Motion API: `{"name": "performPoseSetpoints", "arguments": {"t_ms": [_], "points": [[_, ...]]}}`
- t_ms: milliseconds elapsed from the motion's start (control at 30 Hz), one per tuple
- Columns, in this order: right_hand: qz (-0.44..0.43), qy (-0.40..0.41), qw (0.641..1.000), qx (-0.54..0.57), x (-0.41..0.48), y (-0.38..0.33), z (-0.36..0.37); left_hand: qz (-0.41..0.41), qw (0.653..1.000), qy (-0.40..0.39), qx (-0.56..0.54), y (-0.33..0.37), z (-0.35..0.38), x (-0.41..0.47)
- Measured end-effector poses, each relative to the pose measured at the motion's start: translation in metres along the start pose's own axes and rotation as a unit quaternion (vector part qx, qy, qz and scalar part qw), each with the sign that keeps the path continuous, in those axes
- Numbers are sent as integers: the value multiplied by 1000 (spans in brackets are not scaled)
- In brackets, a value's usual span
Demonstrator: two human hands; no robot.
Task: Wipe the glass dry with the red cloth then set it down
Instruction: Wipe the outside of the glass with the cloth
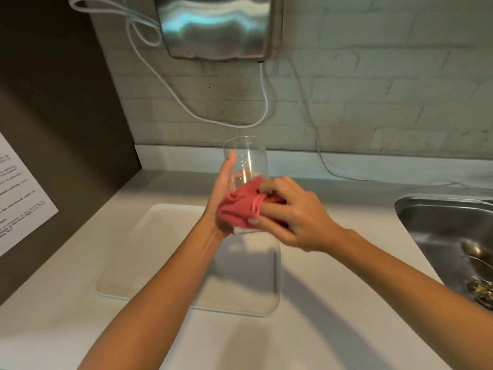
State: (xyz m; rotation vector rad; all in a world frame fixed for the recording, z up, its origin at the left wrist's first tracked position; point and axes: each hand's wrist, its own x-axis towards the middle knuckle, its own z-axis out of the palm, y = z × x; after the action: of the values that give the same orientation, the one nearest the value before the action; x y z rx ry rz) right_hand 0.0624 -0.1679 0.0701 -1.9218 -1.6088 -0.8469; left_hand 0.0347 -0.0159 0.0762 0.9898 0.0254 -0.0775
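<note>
A clear drinking glass (pixel 249 158) is held in the air above the counter, tilted with its mouth pointing up and away. My left hand (pixel 222 194) grips it from the left, thumb lying along the wall. The red cloth (pixel 241 206) is bunched against the glass's lower part and base. My right hand (pixel 290 213) presses the cloth onto the glass from the right, fingers curled over the fabric. The base of the glass is hidden by the cloth.
A pale rectangular tray (pixel 149 252) lies on the white counter (pixel 320 316) right under my hands. A steel sink (pixel 448 231) with dishes in it sits at the right. A metal wall unit (pixel 216 25) and white cables (pixel 264 102) hang on the brick wall.
</note>
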Motion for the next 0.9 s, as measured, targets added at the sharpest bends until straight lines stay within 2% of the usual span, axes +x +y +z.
{"name": "performPoseSetpoints", "arguments": {"t_ms": [100,167,233,333,367,500,567,667,733,800,900], "points": [[113,82,990,-33,24,18,-8,33,995,65,62,-6,2,0],[163,94,981,-47,36,22,-11,32,995,78,61,-6,3,1],[125,72,989,-29,31,15,-7,41,995,67,59,-2,2,1],[-12,-27,1000,2,4,-4,1,1,1000,-2,9,5,-3,-3],[-26,-45,999,4,0,-4,1,-2,1000,-4,7,5,-2,-6],[83,27,996,-29,29,10,-7,48,994,60,73,-7,-3,-3],[106,45,993,-40,37,9,-6,57,994,65,69,-3,-3,-2],[13,9,1000,5,17,-6,0,20,1000,-3,8,5,-8,-3],[-49,-42,998,13,1,-9,3,21,999,26,-6,5,-14,-2],[-10,-22,1000,13,4,0,3,22,999,23,3,1,-16,-1],[126,77,989,30,30,16,-2,30,998,53,20,-2,-8,-2]]}}
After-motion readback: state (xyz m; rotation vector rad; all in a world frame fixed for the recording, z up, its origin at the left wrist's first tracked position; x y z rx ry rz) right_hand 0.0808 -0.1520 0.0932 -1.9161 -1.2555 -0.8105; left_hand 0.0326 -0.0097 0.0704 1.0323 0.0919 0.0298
